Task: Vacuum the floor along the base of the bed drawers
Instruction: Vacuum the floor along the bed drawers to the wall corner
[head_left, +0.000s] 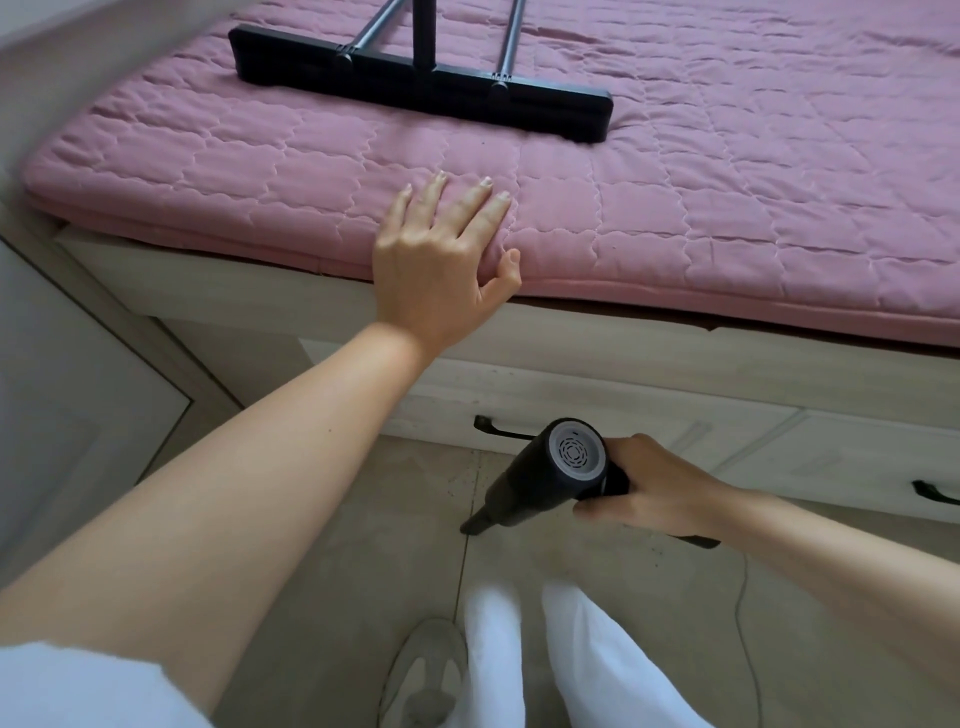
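Your left hand (441, 260) lies flat and spread wide on the front edge of the pink quilted mattress pad (701, 208), palm down, fingers fanned out and thumb hooked at the pad's border; it holds nothing, only presses on the fabric. Behind it, farther up the bed, a black stand base (421, 85) with three metal poles rests on the quilting. Below the pad runs the pale wooden bed frame, with the bed drawers (649, 415) beneath and a dark handle (501, 427) showing just left of the vacuum. Your right hand (660, 486) is closed tight around the grip of the black handheld vacuum (550, 473), fingers wrapped under it. The vacuum's round grey rear vent faces you, and its narrow nozzle (475, 522) points down and left, its tip at the tiled floor (337, 519) near the base of the drawers, on a grout line. A thin cord (743, 623) trails along the floor on the right.
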